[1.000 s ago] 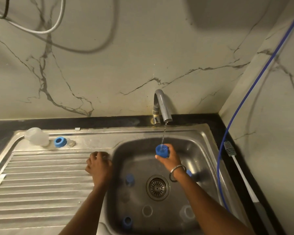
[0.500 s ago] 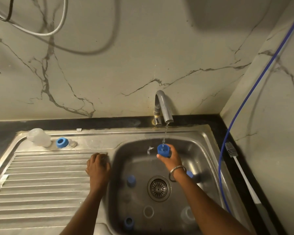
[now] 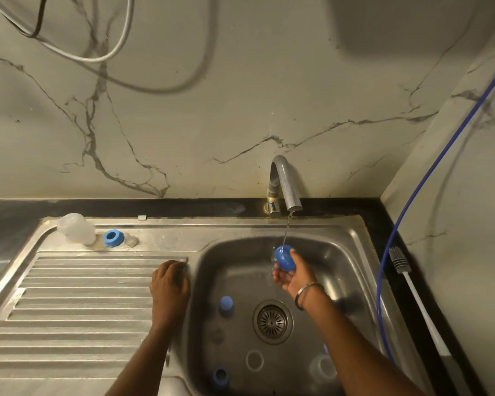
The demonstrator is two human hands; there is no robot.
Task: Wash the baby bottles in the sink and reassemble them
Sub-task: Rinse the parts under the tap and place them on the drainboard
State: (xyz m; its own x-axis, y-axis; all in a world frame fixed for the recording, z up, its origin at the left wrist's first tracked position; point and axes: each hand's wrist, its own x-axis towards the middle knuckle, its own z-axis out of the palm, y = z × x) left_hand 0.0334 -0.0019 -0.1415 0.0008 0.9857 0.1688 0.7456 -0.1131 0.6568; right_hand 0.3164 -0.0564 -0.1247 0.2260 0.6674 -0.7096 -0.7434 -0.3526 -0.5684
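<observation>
R hand grips blue cap under tap water, over sink. L hand rests on drainboard, fingers curled, holding nothing.

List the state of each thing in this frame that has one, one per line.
Tap: running, thin stream.
Blue cap: held under the stream.
Right hand: grip curled round the blue cap.
Left hand: resting on the sink's edge, holding nothing.
Clear bottle: on the drainboard, without a top.
Blue ring: loose, beside the clear bottle.
Bottle brush: lying unused on the counter.
</observation>
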